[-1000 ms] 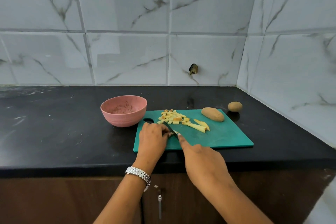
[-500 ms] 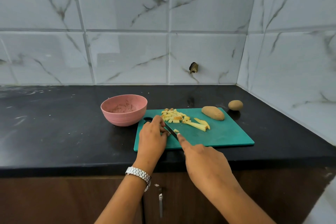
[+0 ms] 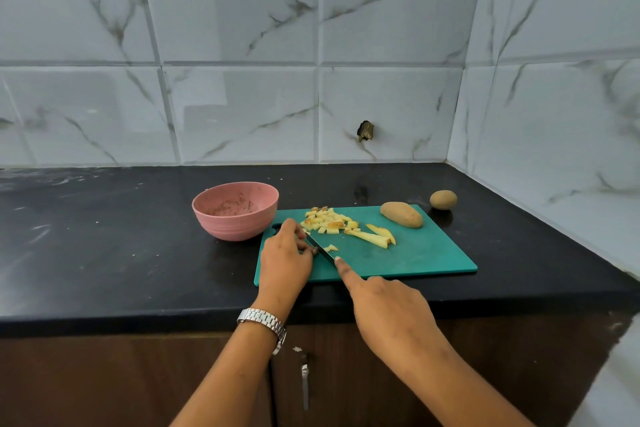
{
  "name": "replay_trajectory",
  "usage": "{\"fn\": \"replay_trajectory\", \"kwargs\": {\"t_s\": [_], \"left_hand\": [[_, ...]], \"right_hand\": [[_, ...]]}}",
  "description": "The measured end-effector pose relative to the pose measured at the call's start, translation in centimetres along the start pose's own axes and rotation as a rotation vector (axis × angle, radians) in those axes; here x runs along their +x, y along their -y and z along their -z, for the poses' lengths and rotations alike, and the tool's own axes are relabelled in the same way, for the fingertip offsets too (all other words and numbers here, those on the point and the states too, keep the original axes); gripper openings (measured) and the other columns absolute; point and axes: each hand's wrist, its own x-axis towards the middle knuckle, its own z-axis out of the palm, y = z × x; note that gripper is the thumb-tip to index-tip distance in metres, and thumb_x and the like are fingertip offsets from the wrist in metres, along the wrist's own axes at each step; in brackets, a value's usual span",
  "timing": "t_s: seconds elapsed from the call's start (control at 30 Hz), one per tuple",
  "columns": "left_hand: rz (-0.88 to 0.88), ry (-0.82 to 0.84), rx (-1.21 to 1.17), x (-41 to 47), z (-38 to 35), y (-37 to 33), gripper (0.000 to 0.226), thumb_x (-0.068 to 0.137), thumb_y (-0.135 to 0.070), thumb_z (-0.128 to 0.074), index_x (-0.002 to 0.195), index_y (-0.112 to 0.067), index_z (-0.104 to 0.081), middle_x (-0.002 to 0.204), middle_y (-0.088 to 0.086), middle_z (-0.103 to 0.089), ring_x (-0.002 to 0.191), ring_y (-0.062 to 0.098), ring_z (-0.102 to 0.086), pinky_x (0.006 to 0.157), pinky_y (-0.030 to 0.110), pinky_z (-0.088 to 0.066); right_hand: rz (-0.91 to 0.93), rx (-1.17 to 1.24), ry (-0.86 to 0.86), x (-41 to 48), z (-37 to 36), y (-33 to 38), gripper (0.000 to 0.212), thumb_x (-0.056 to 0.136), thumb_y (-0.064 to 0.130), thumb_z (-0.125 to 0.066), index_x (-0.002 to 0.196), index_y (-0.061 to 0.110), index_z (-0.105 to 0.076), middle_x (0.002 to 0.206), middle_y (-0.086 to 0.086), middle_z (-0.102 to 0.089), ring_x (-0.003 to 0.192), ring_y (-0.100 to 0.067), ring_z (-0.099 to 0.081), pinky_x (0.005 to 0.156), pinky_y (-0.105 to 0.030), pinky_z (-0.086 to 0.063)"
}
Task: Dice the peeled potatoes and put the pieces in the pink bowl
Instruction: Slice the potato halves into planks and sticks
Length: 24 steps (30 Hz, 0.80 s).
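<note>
A green cutting board (image 3: 422, 253) lies on the black counter. On it sit a heap of diced potato (image 3: 327, 220), a few long potato strips (image 3: 372, 236) and a whole potato (image 3: 401, 215). My right hand (image 3: 388, 308) grips a knife (image 3: 320, 248), index finger stretched along the blade's back. A couple of small cut bits (image 3: 331, 247) lie just right of the blade. My left hand (image 3: 285, 258) has curled fingers at the blade's left side, pinching something small that I cannot make out. The pink bowl (image 3: 235, 210) stands left of the board and holds no potato pieces.
A smaller round potato (image 3: 443, 199) rests on the counter (image 3: 104, 239) past the board's far right corner. Marble tile walls close the back and the right side. A cupboard door with a metal handle (image 3: 304, 388) lies under the counter edge.
My left hand slid a little forward along the board toward the heap, and the knife followed. A couple of cut bits now lie beside the blade.
</note>
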Motion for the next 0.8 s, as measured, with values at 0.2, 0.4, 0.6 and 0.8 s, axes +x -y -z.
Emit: {"fn": "replay_trajectory", "kwargs": {"t_s": [0.2,0.4,0.6,0.8], "left_hand": [[0.071,0.052,-0.037,0.7,0.3,-0.1,0.024,0.081,-0.014,-0.073,0.089,-0.020,-0.051,0.070,-0.010,-0.064,0.075,0.003,-0.057,0.068,0.019,-0.040],[0.079,0.138,0.051,2.9,0.2,-0.6,0.025,0.079,-0.017,-0.076,0.088,-0.021,-0.054,0.078,-0.005,-0.068,0.079,0.008,-0.061,0.073,0.024,-0.046],[-0.014,0.217,0.201,5.0,-0.2,-1.1,0.023,0.078,-0.024,-0.076,0.097,-0.021,-0.061,0.093,-0.002,-0.068,0.088,0.016,-0.062,0.075,0.029,-0.050],[-0.108,0.293,0.299,6.1,-0.6,-1.0,0.020,0.086,-0.020,-0.067,0.105,-0.025,-0.070,0.100,-0.003,-0.070,0.090,0.013,-0.062,0.077,0.025,-0.048]], "right_hand": [[0.006,0.136,-0.037,0.7,0.0,-2.2,0.060,0.106,0.028,-0.036,0.156,0.041,-0.004,0.092,0.002,-0.050,0.079,-0.012,-0.052,0.069,-0.031,-0.047],[0.012,0.395,0.093,2.2,1.3,-4.8,0.052,0.105,0.034,-0.039,0.153,0.046,-0.020,0.112,0.006,-0.059,0.074,-0.005,-0.050,0.064,-0.023,-0.043],[0.031,0.622,0.191,2.5,1.8,-6.3,0.050,0.106,0.028,-0.042,0.153,0.039,-0.027,0.082,0.018,-0.042,0.064,-0.002,-0.047,0.051,-0.013,-0.036],[0.006,0.716,0.230,2.9,2.4,-7.3,0.048,0.106,0.026,-0.043,0.151,0.038,-0.033,0.076,0.005,-0.051,0.057,-0.004,-0.044,0.047,-0.015,-0.036]]}}
